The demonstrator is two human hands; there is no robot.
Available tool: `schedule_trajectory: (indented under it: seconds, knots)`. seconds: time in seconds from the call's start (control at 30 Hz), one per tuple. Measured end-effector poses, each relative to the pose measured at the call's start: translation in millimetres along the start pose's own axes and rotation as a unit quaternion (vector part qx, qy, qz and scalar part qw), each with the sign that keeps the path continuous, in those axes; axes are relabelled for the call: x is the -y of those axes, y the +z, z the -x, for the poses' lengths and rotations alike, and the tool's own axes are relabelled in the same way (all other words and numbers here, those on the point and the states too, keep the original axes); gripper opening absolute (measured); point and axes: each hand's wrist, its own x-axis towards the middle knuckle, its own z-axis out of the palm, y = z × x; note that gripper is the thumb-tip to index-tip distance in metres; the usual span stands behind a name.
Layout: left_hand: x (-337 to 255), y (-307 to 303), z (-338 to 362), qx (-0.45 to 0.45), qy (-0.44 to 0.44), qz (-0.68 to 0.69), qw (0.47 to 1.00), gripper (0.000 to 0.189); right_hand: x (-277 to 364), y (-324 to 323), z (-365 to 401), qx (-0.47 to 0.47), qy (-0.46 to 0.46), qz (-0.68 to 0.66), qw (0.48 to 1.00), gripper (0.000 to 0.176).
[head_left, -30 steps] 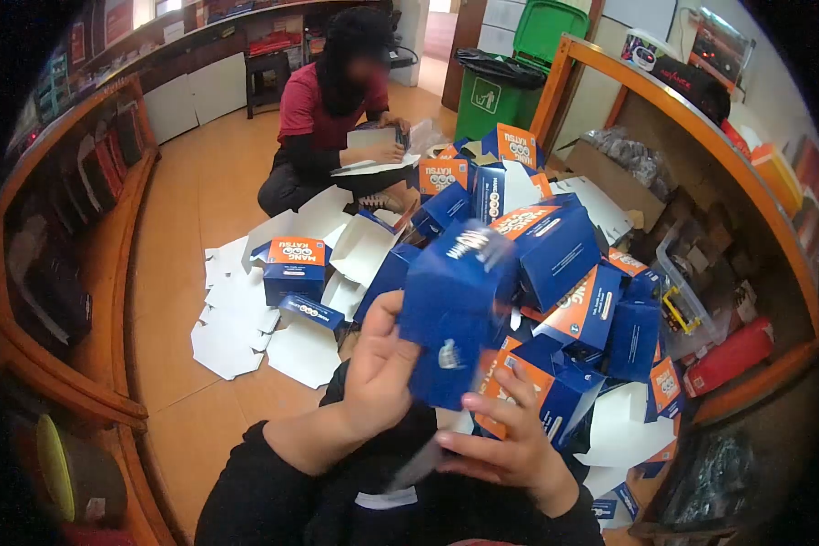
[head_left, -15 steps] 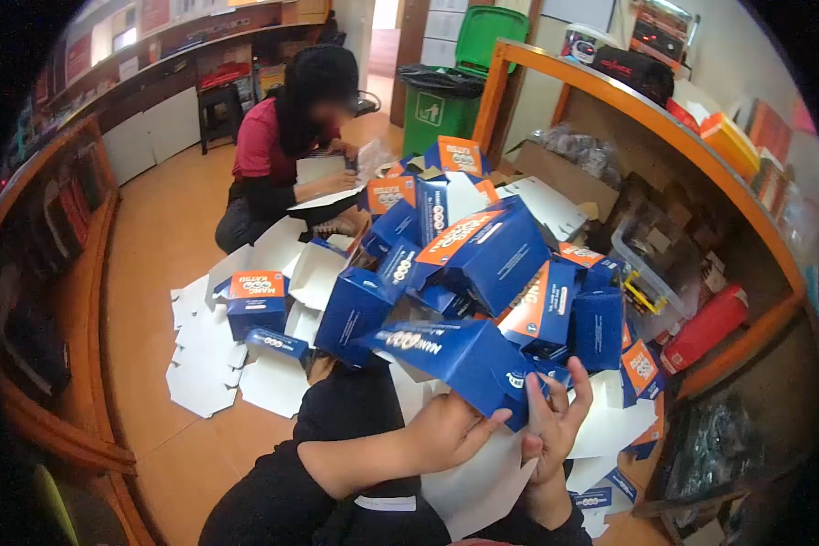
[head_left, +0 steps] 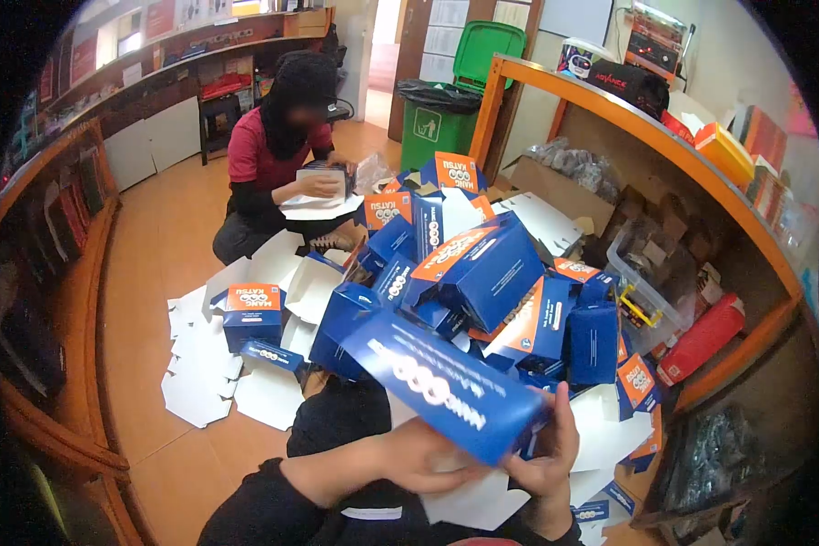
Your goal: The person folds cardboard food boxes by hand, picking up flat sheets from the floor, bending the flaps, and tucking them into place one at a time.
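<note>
A blue printed carton [head_left: 441, 384] with a white inside is held up in front of my lap, tilted down to the right. My left hand [head_left: 428, 458] is closed on its lower edge, partly blurred. At its right end my right hand [head_left: 546, 455] grips the carton, with the thumb and fingers round the corner. White flaps [head_left: 478, 500] hang below the hands. Just beyond lies a heap of folded blue and orange boxes [head_left: 496, 273]. A small blue and orange box [head_left: 254, 314] stands left of the heap.
A co-worker [head_left: 287, 159] sits across the heap, handling a box. Flat white cardboard sheets [head_left: 200, 364] lie on the floor at left. A green bin [head_left: 437, 123] stands behind. An orange-edged shelf [head_left: 646, 146] with a clear plastic tub [head_left: 642, 291] is at right.
The carton has turned so its long printed side faces up, and it covers more of the heap. My right hand's spread fingers have closed round its end. The co-worker's head and hands have shifted.
</note>
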Motion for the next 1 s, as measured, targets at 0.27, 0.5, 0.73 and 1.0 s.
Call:
schedule_trajectory:
  seconds: [0.27,0.5,0.73,1.0]
  knots:
    - [17,-65,5,-0.377,-0.098,0.554,0.736,0.035,-22,4,22,0.145,-0.177,0.121,0.966,0.057]
    - [-1,-40,13,0.010,-0.209,0.298,0.931,0.023,-20,-10,19,0.003,-0.133,0.177,0.975,0.045]
    - [-7,-9,1,0.130,-0.022,0.190,0.973,0.016,-10,-7,7,0.167,-0.040,0.291,0.941,0.035]
    - [-11,10,2,0.057,-0.067,0.061,0.994,0.017,-29,-5,4,0.229,-0.055,0.313,0.920,0.019]
